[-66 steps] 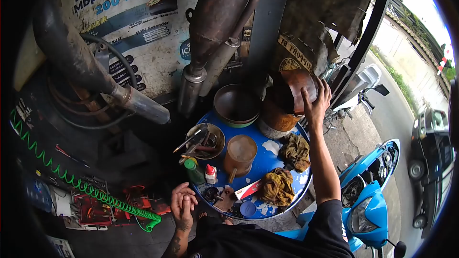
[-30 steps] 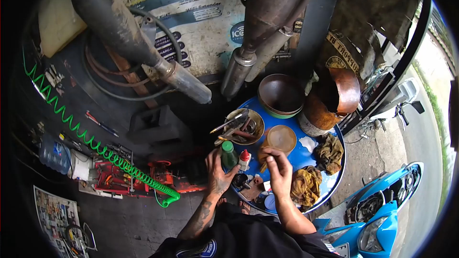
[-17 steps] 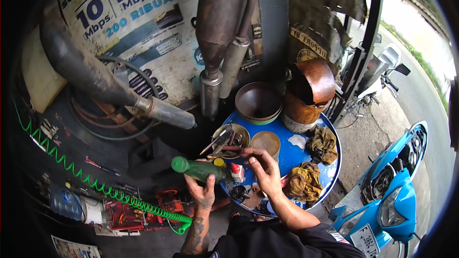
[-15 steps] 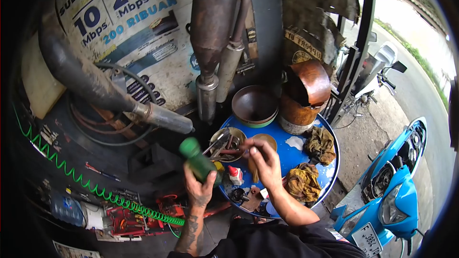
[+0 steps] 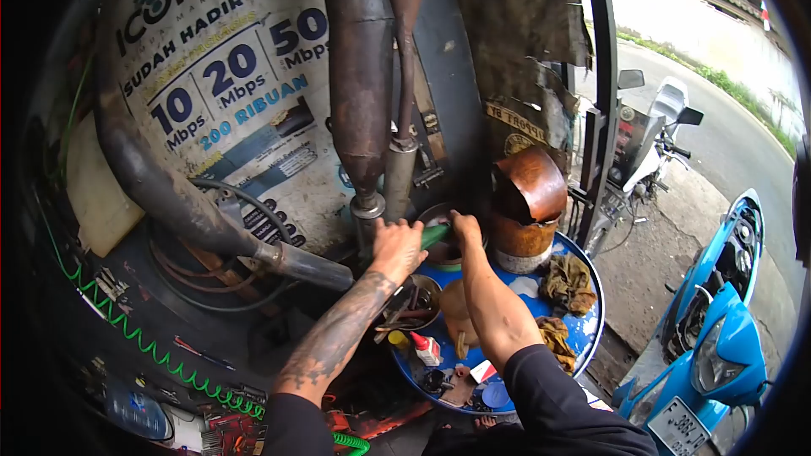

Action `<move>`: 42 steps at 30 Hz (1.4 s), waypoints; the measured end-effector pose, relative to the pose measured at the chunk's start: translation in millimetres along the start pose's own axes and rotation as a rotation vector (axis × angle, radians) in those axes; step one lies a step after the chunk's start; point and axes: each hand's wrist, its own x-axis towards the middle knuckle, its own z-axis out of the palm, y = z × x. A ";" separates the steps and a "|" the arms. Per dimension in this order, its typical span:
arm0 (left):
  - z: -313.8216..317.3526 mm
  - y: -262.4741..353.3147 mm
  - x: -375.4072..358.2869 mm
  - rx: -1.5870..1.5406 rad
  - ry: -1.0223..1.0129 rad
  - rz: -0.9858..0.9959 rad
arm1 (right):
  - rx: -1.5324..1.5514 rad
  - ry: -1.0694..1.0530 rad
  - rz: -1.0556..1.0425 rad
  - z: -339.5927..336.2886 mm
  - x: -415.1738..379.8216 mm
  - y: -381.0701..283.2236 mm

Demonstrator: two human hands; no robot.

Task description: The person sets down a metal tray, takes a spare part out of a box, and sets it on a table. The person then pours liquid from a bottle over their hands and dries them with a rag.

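Over the dark bowl (image 5: 445,260) at the back of the blue drum top, my left hand (image 5: 397,247) is wrapped round the green bottle (image 5: 435,235), which lies tilted toward the right. At the bottle's other end is my right hand (image 5: 465,226), its fingers closed; what they grip, if anything, is too small to make out. Below my left hand stands a bowl of metal tools (image 5: 420,304). A red-capped white bottle (image 5: 427,350) and a yellow cap (image 5: 398,339) are nearer the front.
The blue drum top (image 5: 591,321) also bears a copper-coloured container (image 5: 528,203) and stained rags (image 5: 568,283). Exhaust pipes (image 5: 359,76) hang in front of the poster. A green coiled hose (image 5: 160,363) runs at the left; a blue scooter (image 5: 718,346) stands at the right.
Both hands have moved forward to the dark bowl, the left carrying the green bottle, which has gone from nearly upright to lying over. The right hand now meets its far end. The view has shifted.
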 end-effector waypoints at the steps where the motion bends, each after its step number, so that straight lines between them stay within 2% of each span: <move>1: 5.9 1.9 6.6 0.065 -0.010 0.030 | 0.125 -0.032 0.052 -1.6 -7.5 1.1; 3: 30.7 6.0 19.9 0.199 0.062 0.032 | 0.007 -0.036 0.053 -9.8 -12.5 2.7; 5: 37.1 15.3 25.0 0.269 0.155 0.022 | 0.268 -0.165 0.227 10.5 23.7 33.3; 7: 40.9 20.1 29.7 0.313 0.202 0.044 | 0.263 -0.184 0.230 9.2 22.9 30.8; 8: 41.3 21.9 30.4 0.330 0.203 0.053 | 0.142 -0.146 0.195 23.5 58.3 53.8; 13: 26.1 16.8 28.4 0.300 0.192 0.071 | 0.120 -0.195 0.127 13.6 52.8 22.2; 15: 16.7 10.2 26.6 0.244 0.117 0.062 | 0.125 -0.240 0.095 11.8 48.0 10.2; 21: 10.4 -9.7 24.0 0.207 0.119 0.073 | 0.116 -0.378 -0.004 10.9 29.3 -5.4; 24: -3.3 -17.8 19.7 0.203 0.082 0.080 | -0.044 -0.352 -0.127 1.7 10.3 -20.6; 25: -5.8 -20.0 19.0 0.204 0.068 0.090 | -0.173 -0.324 -0.228 -0.8 7.0 -24.4; 26: -6.6 -21.7 19.0 0.221 0.039 0.093 | -0.179 -0.328 -0.223 -0.7 8.7 -25.7; 28: -9.4 -23.2 16.3 0.210 0.031 0.098 | -0.384 -0.328 -0.559 0.4 12.7 -21.5; 29: -10.6 -23.5 16.1 0.204 0.031 0.105 | -0.388 -0.329 -0.554 0.9 15.1 -18.3; 31: -11.4 -23.6 16.2 0.201 0.031 0.119 | -0.747 -0.316 -0.760 6.1 28.7 -5.3; 32: -13.6 -23.1 16.8 0.197 0.036 0.115 | -0.748 -0.313 -0.756 7.4 32.7 0.3; 34: -16.0 -24.1 21.1 0.194 0.047 0.108 | -0.988 -0.330 -0.849 5.5 26.4 -2.0; 38: -12.7 -24.1 30.6 0.268 0.010 0.090 | -0.952 -0.448 -0.726 -11.4 -4.1 -17.6; 40: -6.3 -22.1 30.1 0.283 -0.011 0.094 | -0.804 -0.327 -0.992 -7.1 4.6 -8.9; 42: -1.0 -21.2 29.2 0.279 -0.034 0.094 | -0.775 -0.300 -1.008 -12.6 4.9 -9.4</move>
